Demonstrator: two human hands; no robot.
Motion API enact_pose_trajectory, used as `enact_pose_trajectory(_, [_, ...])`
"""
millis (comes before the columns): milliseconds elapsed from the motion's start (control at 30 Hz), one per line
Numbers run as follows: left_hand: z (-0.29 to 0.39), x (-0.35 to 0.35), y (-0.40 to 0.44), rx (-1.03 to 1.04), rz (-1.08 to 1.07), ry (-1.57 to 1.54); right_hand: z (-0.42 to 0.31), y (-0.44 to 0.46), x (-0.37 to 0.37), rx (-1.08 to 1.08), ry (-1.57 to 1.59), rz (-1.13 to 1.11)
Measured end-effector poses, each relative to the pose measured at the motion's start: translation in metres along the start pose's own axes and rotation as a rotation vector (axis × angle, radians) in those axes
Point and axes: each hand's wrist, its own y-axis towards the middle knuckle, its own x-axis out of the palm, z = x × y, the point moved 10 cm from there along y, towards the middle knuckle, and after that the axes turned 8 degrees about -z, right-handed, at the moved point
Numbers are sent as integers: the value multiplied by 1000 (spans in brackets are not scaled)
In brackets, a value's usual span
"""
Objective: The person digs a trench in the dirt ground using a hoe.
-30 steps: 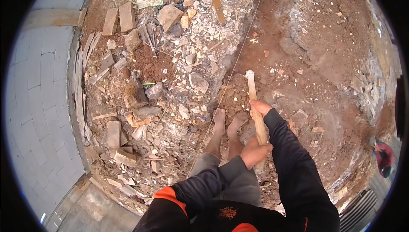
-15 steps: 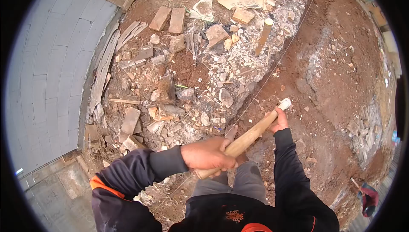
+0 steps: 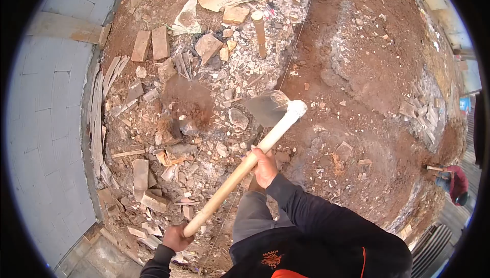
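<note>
A hoe [image 3: 229, 183] slants across the view, its pale wooden handle running up and right to a blurred metal blade [image 3: 266, 108]. My left hand [image 3: 177, 237] is closed round the handle's lower end. Farther up, my right hand [image 3: 264, 167] grips the shaft nearer the head. The blade is raised over the edge between rubble and bare soil. Left of it, a blurred clump of brown dirt [image 3: 189, 102] appears thrown onto or over the rubble. A taut string [image 3: 291, 63] runs along the trench edge and passes behind the hoe.
A wooden stake [image 3: 259, 34] stands in the rubble. Two bricks [image 3: 151, 44] lie near a grey block wall [image 3: 56, 109], with planks [image 3: 97, 119] along its foot. At far right, another person [image 3: 453, 183] bends with a tool. Broken stones [image 3: 238, 118] cover the left ground.
The hoe has swung up and left, and its blade now shows. Dirt has flown leftward. My left hand has dropped lower left; my right hand has moved left. The camera view has shifted right.
</note>
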Motion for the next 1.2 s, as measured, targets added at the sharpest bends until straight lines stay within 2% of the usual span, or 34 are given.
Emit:
enact_pose_trajectory(33, [37, 38, 21, 25, -1, -62, -24, 6, -44, -61, -84, 126])
enact_pose_trajectory(67, [76, 68, 42, 20, 18, -166, -54, 4, -71, -33, -150, 206])
enact_pose_trajectory(133, [130, 130, 94, 92, -3, -453, -110, 29, -138, -123, -301, 293])
enact_pose_trajectory(167, [154, 158, 124, 121, 50, -362, -147, 37, -153, -225, -372, 292])
enact_pose_trajectory(200, [190, 164, 150, 158, 106, -366, -191, 35, -147, -311, -391, 298])
enact_pose_trajectory(233, [218, 177, 179, 158, 63, -419, -233, 34, -137, -415, -435, 267])
enact_pose_trajectory(267, [252, 174, 205, 253, 164, -450, -272, 30, -123, -504, -478, 241])
enact_pose_trajectory(300, [283, 169, 235, 329, 165, -497, -306, 27, -108, -626, -554, 207])
enact_pose_trajectory(333, [314, 161, 268, 404, 171, -490, -327, 24, -92, -678, -602, 238])
enact_pose_trajectory(367, [335, 158, 306, 396, 188, -486, -339, 28, -86, -732, -648, 272])
enact_pose_trajectory(433, [374, 136, 375, 528, 296, -506, -343, 78, -120, -738, -704, 277])
enact_pose_trajectory(533, [357, 170, 465, 429, 227, -518, -320, 169, -182, -722, -841, 321])
enact_pose_trajectory(600, [308, 232, 466, 272, 64, -597, -229, 221, -270, -442, -824, 398])
enact_pose_trajectory(633, [288, 260, 439, 177, -6, -551, -173, 242, -322, -288, -844, 433])
enact_pose_trajectory(667, [269, 285, 403, 89, -79, -501, -107, 234, -360, -50, -837, 452])
enact_pose_trajectory(733, [231, 319, 351, -1, -167, -425, -74, 172, -340, -97, -739, 457])
enact_pose_trajectory(800, [233, 302, 298, -8, -116, -441, -64, 116, -320, -45, -699, 442])
enact_pose_trajectory(833, [232, 310, 286, -9, -106, -445, -66, 94, -316, -73, -689, 450])
enact_pose_trajectory(867, [239, 311, 294, 85, -17, -472, -83, 92, -309, -124, -684, 448])
enact_pose_trajectory(900, [248, 309, 297, 170, 55, -493, -117, 86, -283, -194, -678, 403])
enact_pose_trajectory(933, [266, 294, 308, 165, 45, -492, -154, 82, -260, -290, -698, 376])
enact_pose_trajectory(967, [292, 272, 334, 157, 35, -495, -191, 87, -239, -395, -736, 360])
enact_pose_trajectory(1000, [311, 255, 361, 260, 144, -542, -228, 91, -217, -500, -774, 344])
enact_pose_trajectory(1067, [347, 211, 422, 390, 227, -574, -283, 119, -189, -681, -836, 299])
enact_pose_trajectory(1133, [354, 200, 477, 419, 259, -547, -306, 163, -185, -737, -926, 300])
enact_pose_trajectory(1167, [346, 208, 476, 417, 259, -544, -300, 186, -191, -739, -944, 294])
enact_pose_trajectory(1200, [324, 238, 467, 272, 120, -572, -280, 209, -212, -632, -1028, 334])
